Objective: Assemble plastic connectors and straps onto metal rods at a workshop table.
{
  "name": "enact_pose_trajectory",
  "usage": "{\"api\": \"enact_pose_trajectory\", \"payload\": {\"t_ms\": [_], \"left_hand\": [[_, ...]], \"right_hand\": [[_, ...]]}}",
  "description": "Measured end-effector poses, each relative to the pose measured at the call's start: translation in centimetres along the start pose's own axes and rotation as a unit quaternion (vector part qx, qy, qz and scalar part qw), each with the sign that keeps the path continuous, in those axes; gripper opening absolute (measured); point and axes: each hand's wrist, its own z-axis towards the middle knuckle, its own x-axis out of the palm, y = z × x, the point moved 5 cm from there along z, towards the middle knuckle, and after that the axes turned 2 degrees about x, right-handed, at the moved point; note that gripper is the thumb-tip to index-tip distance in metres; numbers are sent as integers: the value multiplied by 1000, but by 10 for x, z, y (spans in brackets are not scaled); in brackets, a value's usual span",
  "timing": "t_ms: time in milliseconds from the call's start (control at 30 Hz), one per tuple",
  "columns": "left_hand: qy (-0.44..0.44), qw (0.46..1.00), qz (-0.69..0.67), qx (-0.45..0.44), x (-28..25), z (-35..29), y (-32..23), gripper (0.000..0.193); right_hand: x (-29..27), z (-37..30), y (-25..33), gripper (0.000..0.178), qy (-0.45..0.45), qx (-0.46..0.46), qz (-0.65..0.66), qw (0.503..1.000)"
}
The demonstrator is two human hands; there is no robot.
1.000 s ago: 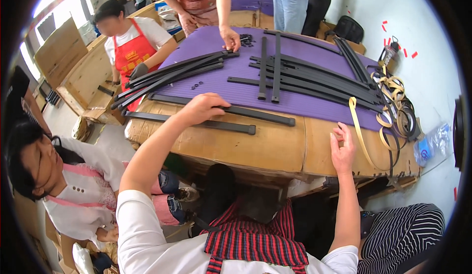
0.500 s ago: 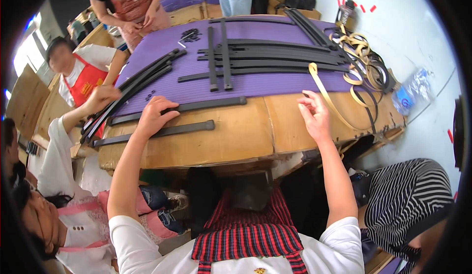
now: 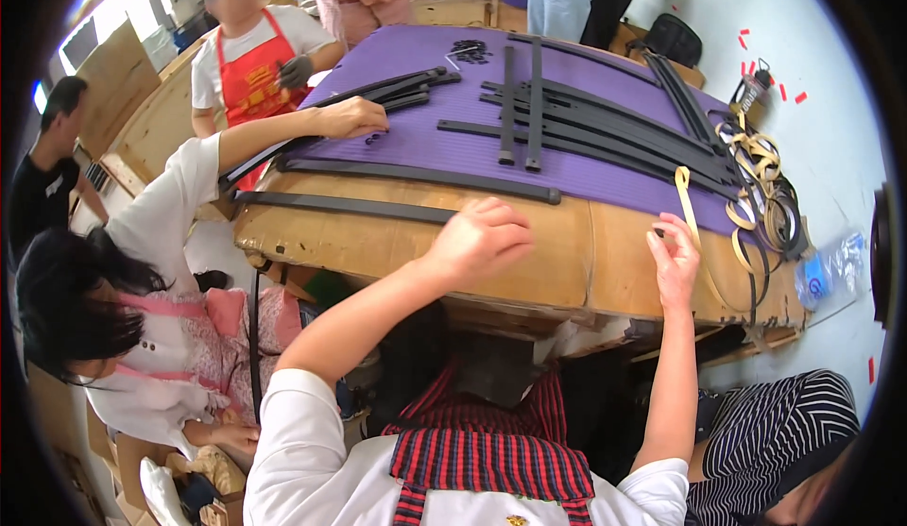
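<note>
My left hand [image 3: 480, 245] is curled with its fingertips bent together, at the right end of the near black strip [image 3: 350, 206]. It hides that end, and what is in its fingers, if anything, does not show. Beyond it lies a second black strip [image 3: 425, 179] with a capped right end, along the purple mat's front edge. Over the right part of the brown tabletop [image 3: 539, 271], my right hand [image 3: 676, 266] is raised, pinching a small black piece [image 3: 659, 233] between thumb and fingertips. A tan band [image 3: 688, 207] curves down close beside that hand.
Several black strips [image 3: 614, 139] lie on the purple mat [image 3: 416, 54], with small black parts [image 3: 470, 51] at the back. A co-worker's hand [image 3: 351, 118] reaches over the mat from the left. Coiled bands [image 3: 756, 162] and a plastic bottle [image 3: 820, 276] are at the right.
My left hand has left the far strip and moved right and nearer, to the near strip's end. A small black piece now shows in my right fingertips. The co-worker's hand has moved onto the mat.
</note>
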Motion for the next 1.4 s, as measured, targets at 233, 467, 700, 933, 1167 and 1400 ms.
{"api": "enact_pose_trajectory", "payload": {"t_ms": [233,467,700,933,1167,1400], "left_hand": [[-2,995,-62,-77,25,-7,13,9],[-33,999,-30,8,23,-10,7,10],[-32,999,-19,18,27,-8,8,11],[-27,999,-13,12,26,-7,5,10],[-29,1000,-7,4,26,-8,3,8],[-27,1000,-8,8,27,-5,2,10]], "right_hand": [[0,0,-6,12,4,23,21,999],[0,-2,-9,22,6,67,40,997],[1,3,-7,24,-1,31,16,999],[0,9,-25,24,14,133,74,988],[2,5,-11,25,30,177,81,980],[-4,4,-15,16,5,146,64,987]]}}
